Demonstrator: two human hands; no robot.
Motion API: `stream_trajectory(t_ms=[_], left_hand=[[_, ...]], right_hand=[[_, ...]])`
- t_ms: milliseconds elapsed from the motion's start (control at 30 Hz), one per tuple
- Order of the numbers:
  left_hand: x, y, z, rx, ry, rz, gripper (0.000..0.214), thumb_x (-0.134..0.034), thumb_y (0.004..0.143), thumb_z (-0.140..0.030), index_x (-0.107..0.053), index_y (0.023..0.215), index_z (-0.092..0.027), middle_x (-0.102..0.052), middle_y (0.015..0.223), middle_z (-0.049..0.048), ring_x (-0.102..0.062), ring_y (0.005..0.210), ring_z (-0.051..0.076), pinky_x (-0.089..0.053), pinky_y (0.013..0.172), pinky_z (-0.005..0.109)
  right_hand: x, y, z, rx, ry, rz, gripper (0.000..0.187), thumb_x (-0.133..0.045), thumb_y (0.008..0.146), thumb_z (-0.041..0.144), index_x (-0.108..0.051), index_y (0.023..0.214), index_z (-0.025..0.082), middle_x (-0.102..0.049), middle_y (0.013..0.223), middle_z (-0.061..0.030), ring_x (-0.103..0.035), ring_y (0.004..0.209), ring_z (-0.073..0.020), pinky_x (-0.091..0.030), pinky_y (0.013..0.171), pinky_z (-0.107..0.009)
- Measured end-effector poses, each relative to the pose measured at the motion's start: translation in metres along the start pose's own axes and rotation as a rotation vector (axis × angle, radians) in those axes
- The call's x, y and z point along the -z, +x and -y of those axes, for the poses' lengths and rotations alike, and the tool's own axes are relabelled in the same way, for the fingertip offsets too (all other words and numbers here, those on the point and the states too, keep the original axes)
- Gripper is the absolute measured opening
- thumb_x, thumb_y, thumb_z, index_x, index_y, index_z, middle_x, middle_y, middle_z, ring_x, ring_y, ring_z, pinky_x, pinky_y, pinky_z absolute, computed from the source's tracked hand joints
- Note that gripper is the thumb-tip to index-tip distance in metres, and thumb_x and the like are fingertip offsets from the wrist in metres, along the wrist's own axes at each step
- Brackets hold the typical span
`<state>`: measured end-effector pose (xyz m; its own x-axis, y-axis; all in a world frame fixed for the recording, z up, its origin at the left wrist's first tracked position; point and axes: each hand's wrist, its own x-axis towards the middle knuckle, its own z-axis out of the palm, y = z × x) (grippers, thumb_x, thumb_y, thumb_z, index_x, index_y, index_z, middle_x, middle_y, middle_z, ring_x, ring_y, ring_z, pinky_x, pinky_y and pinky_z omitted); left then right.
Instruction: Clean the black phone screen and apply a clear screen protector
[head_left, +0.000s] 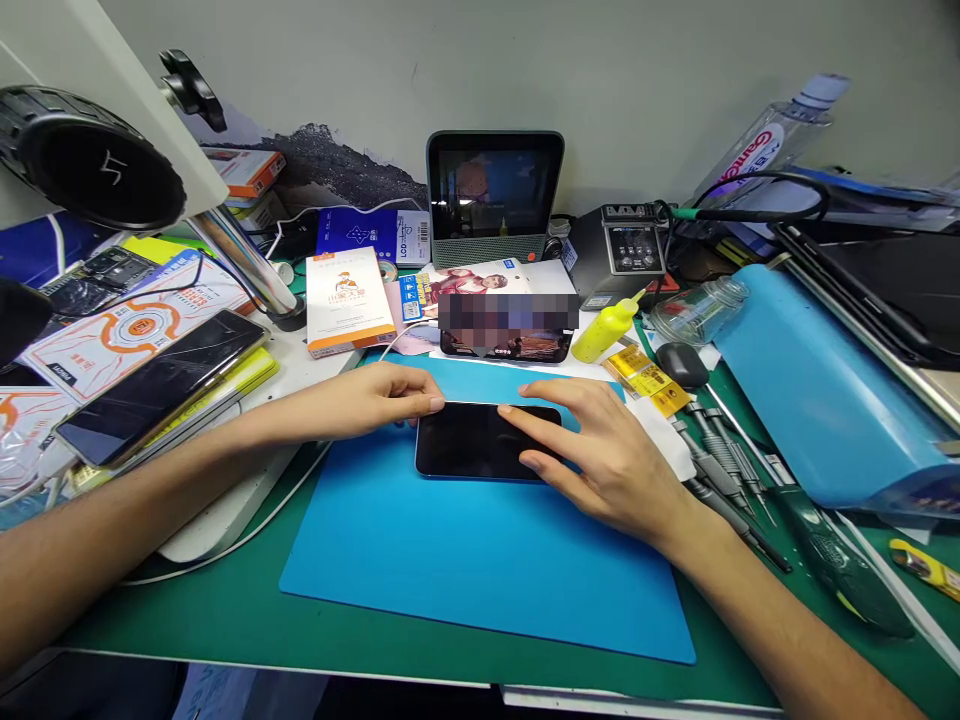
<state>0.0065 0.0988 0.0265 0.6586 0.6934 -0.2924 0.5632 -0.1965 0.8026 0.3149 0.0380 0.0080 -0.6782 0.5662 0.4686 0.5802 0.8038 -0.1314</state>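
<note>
A smartphone (469, 445) with a dark screen lies flat and sideways on the blue work mat (480, 570). At its far left corner, my left hand (382, 400) is closed, with the thumb and curled fingers pinching the phone's edge. My right hand (600, 450) reaches over the right half of the screen with its fingers apart, the index fingertip touching near the far edge. The fingers cover part of the phone's right end. Just behind, a second phone (506, 345) stands propped up with a lit picture on it, partly blurred out.
Microscope stand (240, 265), boxes (349, 300) and another phone (161, 385) crowd the left. At the back stands a smart display (495, 195). To the right are a yellow squeeze bottle (607, 328), several screwdrivers (716, 470), a glass jar (697, 310) and a blue case (825, 390).
</note>
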Motion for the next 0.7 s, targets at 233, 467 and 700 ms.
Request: stream_trajectory(t_ms=[233, 467, 700], left_hand=[[0.0006, 0.0014, 0.0004, -0.026, -0.002, 0.006, 0.040, -0.053, 0.102, -0.055, -0.068, 0.097, -0.018, -0.068, 0.092, -0.0007, -0.060, 0.084, 0.016, -0.044, 0.075, 0.024], [0.0007, 0.0018, 0.0020, -0.050, 0.014, 0.008, 0.038, -0.051, 0.103, -0.053, -0.068, 0.097, -0.018, -0.068, 0.092, -0.0003, -0.060, 0.083, 0.016, -0.044, 0.075, 0.024], [0.0013, 0.0019, 0.0028, -0.058, 0.011, 0.019, 0.038, -0.052, 0.102, -0.052, -0.068, 0.098, -0.018, -0.069, 0.094, 0.0008, -0.061, 0.086, 0.017, -0.045, 0.077, 0.024]], right_hand=[[0.0017, 0.0018, -0.0038, 0.006, 0.023, -0.056, 0.031, -0.068, 0.100, 0.027, -0.073, 0.130, 0.022, -0.068, 0.135, -0.0143, -0.060, 0.128, -0.0314, -0.050, 0.108, -0.053], [0.0053, 0.0013, -0.0055, -0.052, -0.001, -0.103, 0.020, -0.066, 0.101, 0.025, -0.079, 0.115, 0.020, -0.072, 0.127, -0.0150, -0.063, 0.121, -0.0328, -0.051, 0.101, -0.054], [0.0012, -0.0004, -0.0028, -0.056, 0.060, -0.042, 0.027, -0.065, 0.102, 0.029, -0.074, 0.125, 0.019, -0.068, 0.136, -0.0158, -0.059, 0.130, -0.0313, -0.049, 0.109, -0.053]])
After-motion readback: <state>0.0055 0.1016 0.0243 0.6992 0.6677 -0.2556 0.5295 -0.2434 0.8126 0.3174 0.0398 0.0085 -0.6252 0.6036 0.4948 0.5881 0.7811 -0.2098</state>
